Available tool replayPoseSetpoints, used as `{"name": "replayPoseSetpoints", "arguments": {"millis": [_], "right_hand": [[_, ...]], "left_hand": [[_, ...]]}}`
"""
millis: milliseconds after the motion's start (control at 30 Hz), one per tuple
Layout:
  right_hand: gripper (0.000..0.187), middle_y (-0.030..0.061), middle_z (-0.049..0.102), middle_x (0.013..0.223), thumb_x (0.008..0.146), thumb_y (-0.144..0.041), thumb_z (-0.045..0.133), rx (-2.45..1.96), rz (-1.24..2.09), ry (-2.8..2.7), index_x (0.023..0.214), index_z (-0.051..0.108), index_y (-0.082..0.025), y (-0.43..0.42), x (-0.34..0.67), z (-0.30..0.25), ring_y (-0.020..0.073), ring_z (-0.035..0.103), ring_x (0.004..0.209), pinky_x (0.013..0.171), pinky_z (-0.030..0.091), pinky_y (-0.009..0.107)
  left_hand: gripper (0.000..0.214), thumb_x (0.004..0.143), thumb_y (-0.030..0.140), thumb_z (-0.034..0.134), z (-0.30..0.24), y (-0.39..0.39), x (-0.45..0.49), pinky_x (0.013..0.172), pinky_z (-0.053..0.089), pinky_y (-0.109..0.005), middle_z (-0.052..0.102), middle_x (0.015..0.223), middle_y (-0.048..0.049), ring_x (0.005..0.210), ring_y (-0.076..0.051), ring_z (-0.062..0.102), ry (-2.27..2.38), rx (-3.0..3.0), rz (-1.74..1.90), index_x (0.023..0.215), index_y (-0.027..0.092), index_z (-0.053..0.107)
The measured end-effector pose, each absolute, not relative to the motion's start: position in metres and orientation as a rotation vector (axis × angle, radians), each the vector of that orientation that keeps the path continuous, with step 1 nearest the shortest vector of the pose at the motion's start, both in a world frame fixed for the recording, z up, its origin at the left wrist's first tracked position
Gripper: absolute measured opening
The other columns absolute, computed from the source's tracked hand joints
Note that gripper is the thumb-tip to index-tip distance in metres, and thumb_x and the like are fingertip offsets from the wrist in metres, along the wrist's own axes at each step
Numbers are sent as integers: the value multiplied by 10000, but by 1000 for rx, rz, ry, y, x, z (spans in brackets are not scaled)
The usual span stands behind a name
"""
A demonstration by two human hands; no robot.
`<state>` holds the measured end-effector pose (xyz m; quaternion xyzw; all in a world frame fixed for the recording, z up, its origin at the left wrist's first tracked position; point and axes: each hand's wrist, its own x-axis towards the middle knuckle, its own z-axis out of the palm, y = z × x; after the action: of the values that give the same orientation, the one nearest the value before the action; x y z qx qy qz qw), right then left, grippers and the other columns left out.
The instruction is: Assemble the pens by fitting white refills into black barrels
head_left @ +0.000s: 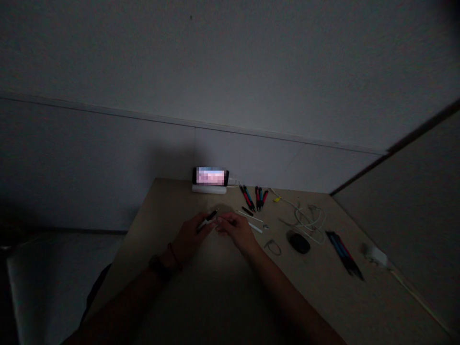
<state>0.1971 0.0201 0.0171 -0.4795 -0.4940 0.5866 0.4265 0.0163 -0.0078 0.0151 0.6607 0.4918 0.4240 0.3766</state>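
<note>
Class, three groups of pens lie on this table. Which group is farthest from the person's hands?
The right-hand group, lying beyond the black mouse; the other two groups lie side by side near the lit screen.

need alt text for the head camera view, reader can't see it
A person's left hand holds a black-and-white pen-like piece over a dimly lit desk, the right hand close beside it. Behind them stands a lit phone; pens and a black mouse lie to the right.
</note>
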Motion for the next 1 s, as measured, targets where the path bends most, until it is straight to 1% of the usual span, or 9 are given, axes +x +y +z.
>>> {"name": "replayPoseSetpoints", "arguments": {"millis": [67, 133, 167, 267, 400, 567, 767, 900, 1000], "right_hand": [[473, 49, 741, 735, 595, -576, 877, -1215, 1400, -1170, 797, 719, -178, 25, 202, 18, 190, 701, 653, 586, 580, 305], [460, 55, 747, 760, 597, -554, 879, -1208, 1338, -1172, 826, 731, -183, 28, 206, 20, 205, 707, 672, 615, 593, 337], [443, 58, 748, 772, 614, -544, 871, -1201, 1299, -1194, 841, 739, -187, 29, 209, 22, 211, 709, 688, 629, 595, 349], [355, 67, 748, 822, 703, -510, 818, -1190, 1165, -1318, 863, 760, -199, 28, 213, 28, 219, 700, 741, 659, 591, 356], [235, 63, 723, 889, 813, -447, 738, -1144, 997, -1531, 882, 774, -225, 24, 216, 36, 203, 665, 786, 652, 562, 314], [180, 67, 708, 918, 903, -375, 656, -1097, 859, -1736, 920, 774, -240, 24, 221, 39, 219, 653, 869, 689, 528, 313], [177, 65, 694, 914, 920, -369, 644, -1048, 872, -1828, 896, 764, -241, 23, 221, 41, 220, 648, 870, 711, 510, 314], [185, 52, 692, 869, 899, -395, 665, -1081, 925, -1809, 880, 745, -229, 24, 221, 37, 202, 640, 805, 696, 493, 306], [238, 35, 691, 817, 883, -451, 677, -1091, 1036, -1766, 881, 728, -219, 25, 222, 33, 184, 627, 739, 673, 486, 299]], "left_hand": [[374, 977, 445, 485, 15, -9, 16, 678, 467, -261, 698, 853, -34, 743, -162, 620, 1255, 1678, 1070, 1145, 171, 676], [387, 989, 449, 460, 14, -9, 16, 630, 441, -251, 641, 724, -6, 652, -145, 579, 1256, 1670, 1038, 1109, 160, 687], [387, 985, 453, 467, 14, -9, 16, 620, 433, -248, 623, 696, 2, 633, -140, 567, 1251, 1670, 1028, 1095, 158, 693], [373, 972, 448, 492, 13, -9, 16, 620, 423, -245, 629, 704, -1, 637, -137, 569, 1237, 1678, 1018, 1059, 157, 708], [365, 966, 451, 507, 14, -9, 16, 623, 423, -250, 642, 711, -3, 648, -144, 586, 1248, 1704, 986, 1037, 164, 719], [377, 970, 459, 500, 14, -9, 15, 639, 447, -256, 663, 725, -7, 651, -148, 595, 1238, 1721, 971, 1072, 177, 730], [380, 962, 459, 502, 13, -9, 15, 634, 443, -248, 672, 716, -5, 660, -150, 608, 1229, 1758, 951, 1052, 179, 742], [373, 961, 444, 503, 14, -9, 15, 632, 436, -246, 667, 701, -3, 655, -150, 610, 1233, 1769, 947, 1039, 172, 747], [374, 963, 439, 500, 13, -9, 15, 642, 439, -247, 685, 727, -8, 662, -149, 616, 1220, 1765, 943, 1043, 166, 744]]}}
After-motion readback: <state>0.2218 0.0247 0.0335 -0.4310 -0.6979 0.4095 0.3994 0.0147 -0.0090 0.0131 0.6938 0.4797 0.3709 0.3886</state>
